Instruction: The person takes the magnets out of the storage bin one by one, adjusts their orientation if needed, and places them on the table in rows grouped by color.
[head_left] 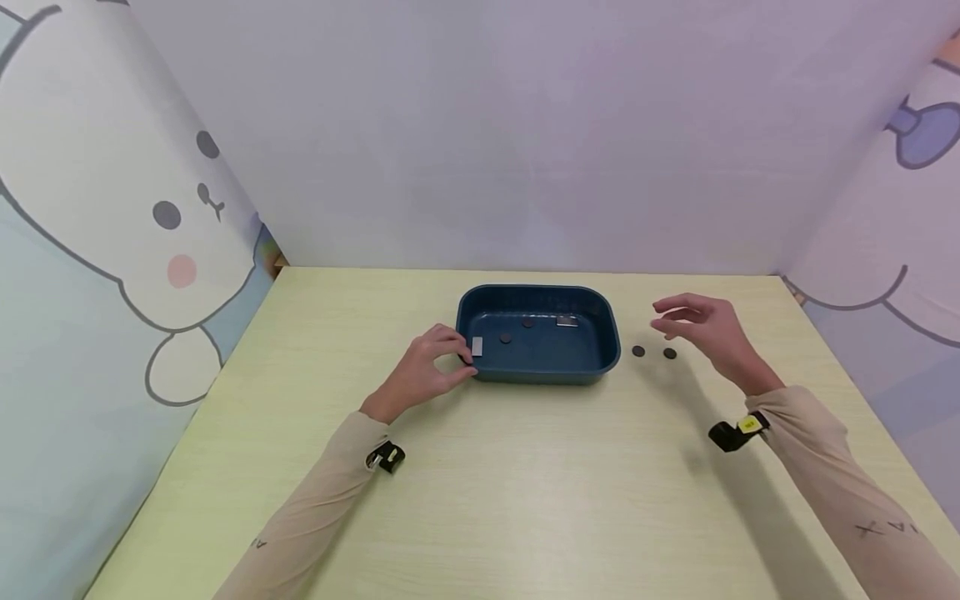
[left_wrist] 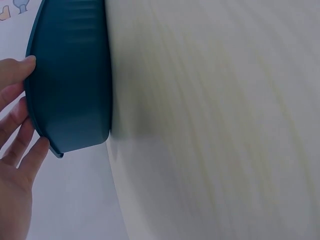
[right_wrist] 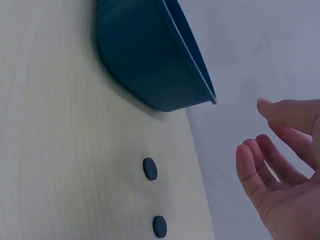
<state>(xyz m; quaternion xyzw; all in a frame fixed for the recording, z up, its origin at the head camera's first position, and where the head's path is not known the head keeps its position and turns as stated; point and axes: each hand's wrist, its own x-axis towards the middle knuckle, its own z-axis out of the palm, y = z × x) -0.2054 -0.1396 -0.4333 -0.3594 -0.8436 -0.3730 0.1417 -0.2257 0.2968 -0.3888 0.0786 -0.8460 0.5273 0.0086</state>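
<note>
A dark blue plastic basin [head_left: 540, 377] stands on the table. My left hand [head_left: 427, 371] holds its near left corner, with fingertips over the rim and the thumb against the outside. Inside lie two small dark discs, one left [head_left: 506, 338] and one farther back [head_left: 528, 322], plus a pale rectangular piece [head_left: 477, 346] and a shiny flat rectangle [head_left: 567, 321]. My right hand [head_left: 708, 332] hovers right of the basin, fingers loosely bent and apart from the thumb, holding nothing. Below it, two more dark discs, one nearer the basin [right_wrist: 150, 169] and one farther [right_wrist: 160, 226], lie on the table.
The light wooden table [head_left: 525, 500] ends at a pale cloth backdrop [head_left: 525, 150] behind the basin. Printed cartoon cloths hang at the left [head_left: 90, 208] and right [head_left: 892, 233]. A black wrist camera [head_left: 738, 431] sits on the right sleeve.
</note>
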